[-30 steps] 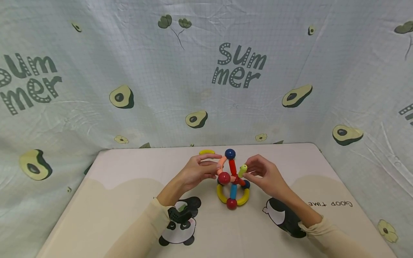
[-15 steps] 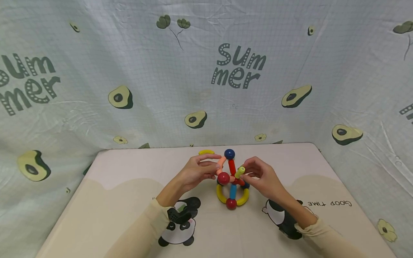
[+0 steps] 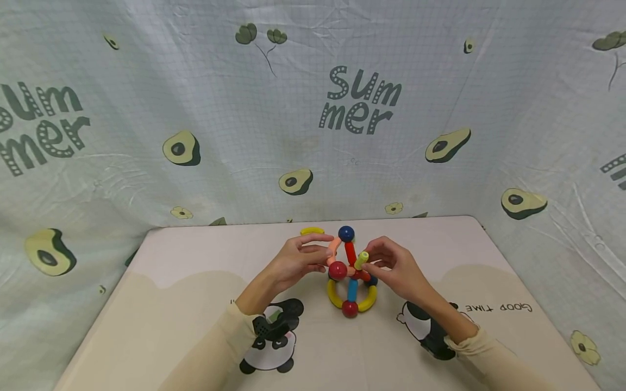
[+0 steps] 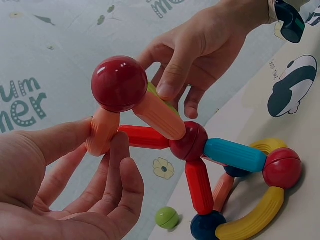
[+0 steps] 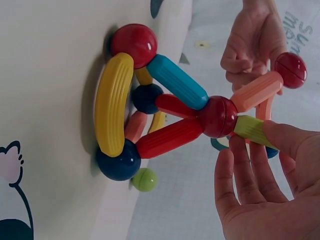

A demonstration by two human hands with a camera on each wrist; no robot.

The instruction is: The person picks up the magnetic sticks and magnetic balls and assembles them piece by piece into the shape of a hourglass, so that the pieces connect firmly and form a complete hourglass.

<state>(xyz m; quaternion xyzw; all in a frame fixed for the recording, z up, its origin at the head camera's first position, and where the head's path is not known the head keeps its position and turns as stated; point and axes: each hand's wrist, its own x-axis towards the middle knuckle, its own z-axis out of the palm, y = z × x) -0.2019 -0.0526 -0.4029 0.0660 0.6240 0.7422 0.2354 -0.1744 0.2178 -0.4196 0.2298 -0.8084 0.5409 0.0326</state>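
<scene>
A magnetic stick-and-ball structure stands on the table, its curved yellow sticks (image 5: 111, 105) and balls forming a ring at the base. Blue (image 4: 235, 155) and red sticks slant up to a red centre ball (image 5: 218, 116). My left hand (image 3: 299, 262) pinches a curved peach stick (image 4: 102, 131) under the outer red ball (image 4: 119, 83). Between thumb and fingers, my right hand (image 3: 398, 270) grips a short yellow-green stick (image 5: 250, 130); its inner end meets the centre ball. A dark blue ball (image 3: 346, 234) tops an upright red stick (image 3: 350, 253).
Behind the structure lies a loose curved yellow stick (image 3: 312, 231) near the table's back edge. A light green ball (image 4: 167, 218) rests close to the base. Panda prints mark the table cover (image 3: 186, 326), and a printed cloth (image 3: 235, 119) hangs behind.
My right hand has shifted slightly left, bringing the yellow-green stick over to the centre ball. The left hand keeps its hold on the peach stick.
</scene>
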